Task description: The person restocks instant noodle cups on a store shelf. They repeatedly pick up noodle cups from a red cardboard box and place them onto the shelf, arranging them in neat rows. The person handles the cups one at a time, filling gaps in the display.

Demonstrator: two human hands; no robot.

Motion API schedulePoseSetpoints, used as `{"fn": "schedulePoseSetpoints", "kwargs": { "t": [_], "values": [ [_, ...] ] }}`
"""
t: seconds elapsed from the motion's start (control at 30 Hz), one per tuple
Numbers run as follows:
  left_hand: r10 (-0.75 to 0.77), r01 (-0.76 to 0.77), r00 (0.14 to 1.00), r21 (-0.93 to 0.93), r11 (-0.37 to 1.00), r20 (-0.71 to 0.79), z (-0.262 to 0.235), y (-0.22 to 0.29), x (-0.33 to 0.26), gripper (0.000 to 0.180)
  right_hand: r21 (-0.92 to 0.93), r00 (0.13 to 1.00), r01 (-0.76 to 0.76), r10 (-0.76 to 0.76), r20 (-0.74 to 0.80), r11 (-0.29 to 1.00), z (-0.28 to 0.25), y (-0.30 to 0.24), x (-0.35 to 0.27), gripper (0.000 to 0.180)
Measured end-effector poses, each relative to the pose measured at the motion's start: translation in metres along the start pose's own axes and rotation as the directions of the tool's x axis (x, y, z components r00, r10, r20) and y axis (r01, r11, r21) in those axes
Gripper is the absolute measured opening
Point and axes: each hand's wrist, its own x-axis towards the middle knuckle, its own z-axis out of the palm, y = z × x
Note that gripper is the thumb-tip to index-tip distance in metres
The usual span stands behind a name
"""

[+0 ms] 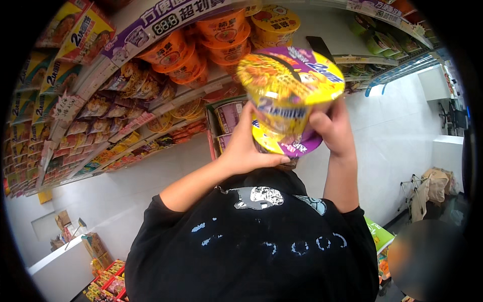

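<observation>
Two yellow-and-purple instant noodle cups are held one above the other in front of my chest. The upper noodle cup (292,78) shows its printed lid, tilted toward me. Below it, the lower noodle cup (271,141) is partly covered by the upper one. My left hand (246,146) is closed on the lower cup from the left, its thumb lying along the near bottom edge. From the right, my right hand (334,128) grips the upper cup, thumb against its side. The far fingers of both hands are hidden behind the cups.
Orange noodle tubs (221,32) and yellow tubs (274,25) stand stacked on the shelf just beyond. Bagged noodles (100,105) fill the shelves at left. An open carton (226,118) of purple packages sits behind my left hand. Green bowls (380,40) occupy the right-hand shelf.
</observation>
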Motion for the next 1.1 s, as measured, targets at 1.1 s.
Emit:
{"fn": "schedulePoseSetpoints", "kwargs": {
  "t": [1.1],
  "values": [
    [-0.409,0.405,0.905,-0.054,0.913,-0.12,0.027,-0.142,-0.021,0.102,-0.047,0.801,-0.584,0.565,-0.2,0.811,-0.027,0.152,0.046,0.057]
  ]
}}
